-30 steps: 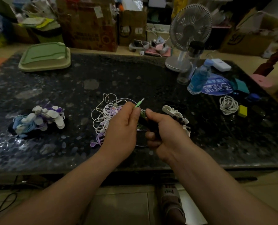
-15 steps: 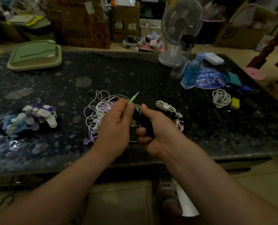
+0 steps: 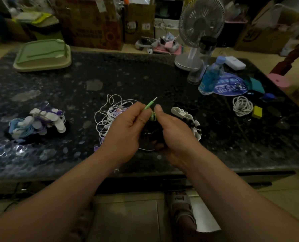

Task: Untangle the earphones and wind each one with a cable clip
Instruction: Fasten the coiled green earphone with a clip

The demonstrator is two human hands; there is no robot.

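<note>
The green earphone plug [image 3: 149,106] is pinched by the left hand [image 3: 126,130], its coil [image 3: 152,117] gripped by the fingers [image 3: 160,111] of the right hand [image 3: 174,135], apparently ready for clipping.

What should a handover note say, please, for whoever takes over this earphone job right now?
Left hand: pinches the plug end of the green earphone.
Right hand: grips the green cable's coil together with a dark piece, probably a clip; hard to tell.
Tangle of white and purple earphones: on the table, behind the left hand.
Loose white clips: just beyond the right hand.
Done: a pile of wound earphones lies at the left.
Left: finish the green one, then untangle and wind the rest.
</note>
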